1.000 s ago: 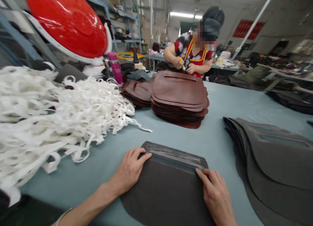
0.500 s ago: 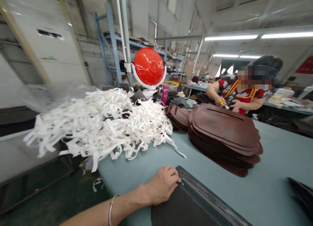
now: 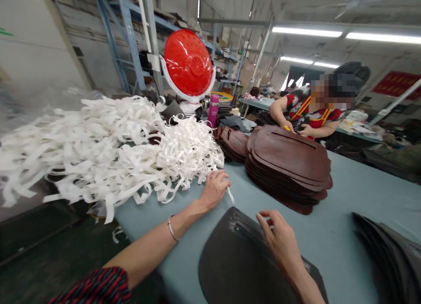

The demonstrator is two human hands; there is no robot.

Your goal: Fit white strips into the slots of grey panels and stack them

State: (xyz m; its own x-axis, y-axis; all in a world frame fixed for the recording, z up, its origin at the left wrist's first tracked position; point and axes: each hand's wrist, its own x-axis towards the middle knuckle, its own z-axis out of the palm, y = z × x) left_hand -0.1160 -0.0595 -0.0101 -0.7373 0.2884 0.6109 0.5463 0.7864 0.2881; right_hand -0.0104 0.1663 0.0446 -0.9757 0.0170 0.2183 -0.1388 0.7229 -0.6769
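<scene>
A dark grey leather panel with a slot near its top lies on the blue-grey table in front of me. My left hand reaches out to the edge of a big heap of white strips, its fingers curled onto one strip's end. My right hand hovers over the panel's upper edge, fingers bent and apart, holding nothing that I can see.
A stack of brown leather panels sits behind, a smaller brown stack to its left. Dark grey panels pile at the right. A red fan and pink bottle stand at the back. A person works across the table.
My left hand left the grey panel's corner and moved forward to the white strips. My right hand came back into view over the panel. The camera swung left, then partly back.
</scene>
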